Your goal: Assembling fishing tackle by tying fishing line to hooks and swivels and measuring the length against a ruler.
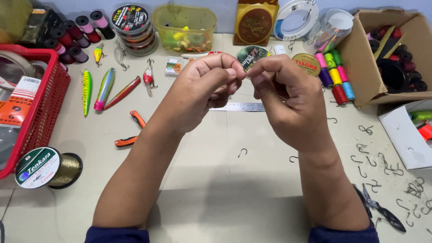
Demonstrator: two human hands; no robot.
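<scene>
My left hand (204,87) and my right hand (288,96) are raised together above the middle of the table (225,189). Their fingertips pinch together at one spot, where something very small is held; I cannot make out what it is. A steel ruler (243,107) lies flat on the table just under the hands. Two loose fishing hooks (242,152) lie on the table below the hands.
Left: a red basket (42,112), a spool of olive line (49,167), several fishing lures (104,88), orange-handled pliers (130,130). Back: line spools (132,24), a yellow box (184,27), coloured thread spools (335,74), a cardboard box (387,54). Right: several scattered hooks (387,168), black pliers (380,209).
</scene>
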